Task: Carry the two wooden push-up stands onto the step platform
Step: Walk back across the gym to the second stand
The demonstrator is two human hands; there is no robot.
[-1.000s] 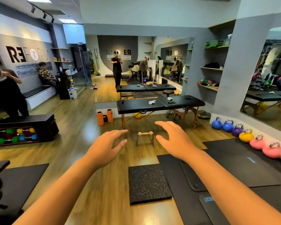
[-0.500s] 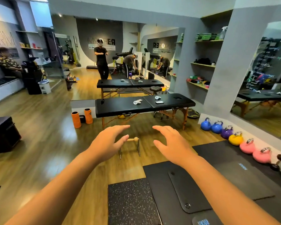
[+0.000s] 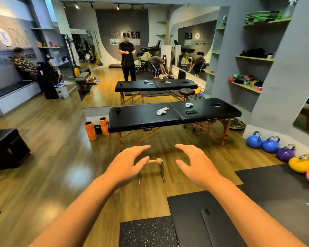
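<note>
A push-up stand with a wooden handle and metal legs stands on the wooden floor in front of a black massage table. My left hand hovers over its left end, fingers spread, hiding that part of the handle. My right hand hangs to the right of the stand, fingers apart and holding nothing. Only one stand can be made out. A speckled black rubber pad lies on the floor near me, at the bottom of the view.
The black massage table stands just beyond the stand, with two orange foam rollers at its left. Coloured kettlebells line the right wall. Black mats cover the floor at the right. A dark box sits at the left.
The view has moved forward and turned left, so the stand is closer and nearer the middle. Both hands stay outstretched and spread, now lower and nearer the stand.
</note>
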